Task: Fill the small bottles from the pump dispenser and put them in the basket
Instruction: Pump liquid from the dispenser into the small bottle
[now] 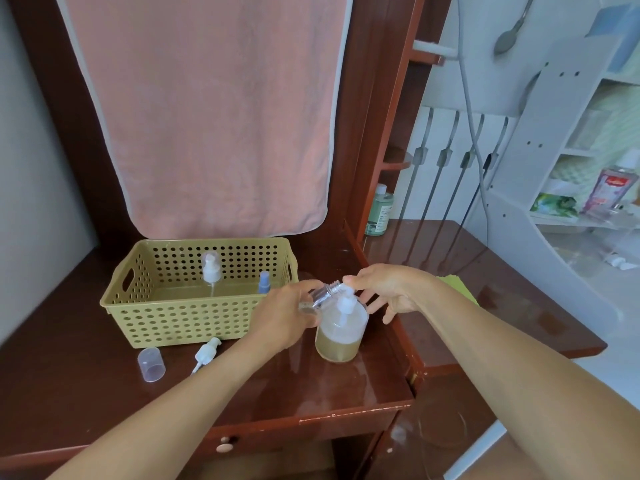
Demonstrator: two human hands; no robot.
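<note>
Small bottle (323,295) gripped by my left hand (287,317) at the pump dispenser (341,329) spout; my right hand (391,292), fingers (375,305) spread, must press next.

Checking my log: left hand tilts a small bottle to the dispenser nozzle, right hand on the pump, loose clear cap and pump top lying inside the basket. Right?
One thing is off: the head view shows the clear cap and pump top lying on the table in front of the basket, not inside it. The left hand, right hand and small bottle are as stated.
</note>
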